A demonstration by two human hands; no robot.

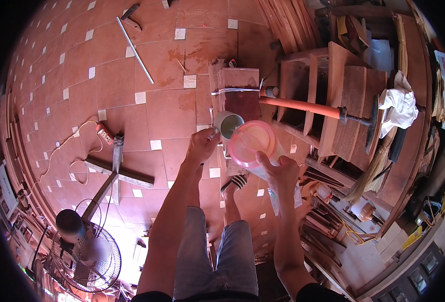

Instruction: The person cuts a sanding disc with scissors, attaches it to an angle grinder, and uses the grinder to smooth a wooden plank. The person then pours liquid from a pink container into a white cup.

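Observation:
My left hand (201, 146) is closed on the handle side of a pale mug (228, 124), its open mouth turned up. Close against the mug's right side is a clear plastic pitcher with a round pink lid (254, 143). My right hand (281, 172) grips this pitcher, the thumb pressing near the lid's edge. The pitcher looks tilted toward the mug. Whether liquid runs between them I cannot tell. Beyond the mug, a stack of dark wooden boards (240, 103) lies bound with a white strap.
On the right is a wooden rack (340, 108) with an orange-handled tool (303, 104) and a white cloth (398, 103). A standing fan (84, 256) is at lower left, near a power strip (104, 134). A metal ruler (135, 49) lies on the tiled floor.

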